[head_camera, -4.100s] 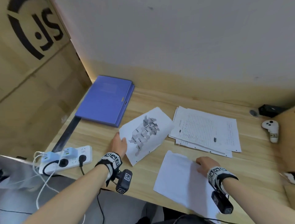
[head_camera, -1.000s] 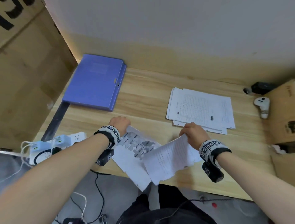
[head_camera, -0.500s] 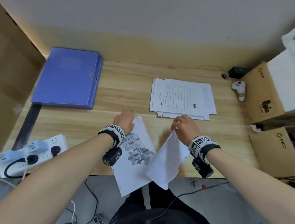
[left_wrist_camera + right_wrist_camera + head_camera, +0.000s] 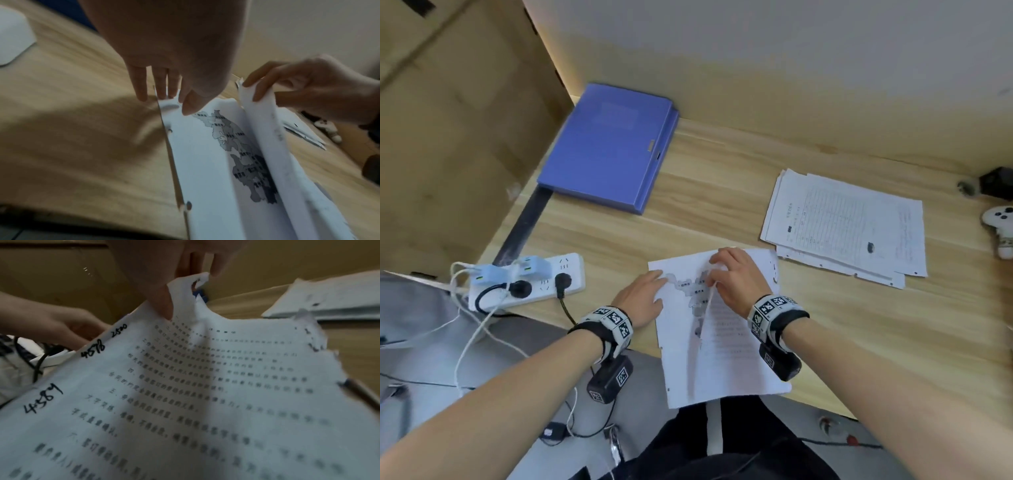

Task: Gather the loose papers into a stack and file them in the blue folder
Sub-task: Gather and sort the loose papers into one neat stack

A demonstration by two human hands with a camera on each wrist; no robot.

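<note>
Left hand (image 4: 642, 298): straight fingers (image 4: 141, 84) press the map sheet (image 4: 681, 342) flat at the table (image 4: 722, 205) front edge.
Right hand (image 4: 736, 281): fingers pinch the text sheet (image 4: 736, 346), partly raised over the map.
Paper pile (image 4: 846, 226): farther right, apart.
Blue folder (image 4: 609, 147): closed, far left.

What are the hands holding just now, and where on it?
The right hand pinches the printed text sheet at its far top edge, lifting it. The left hand presses straight fingers on the map sheet's top left corner, gripping nothing.
</note>
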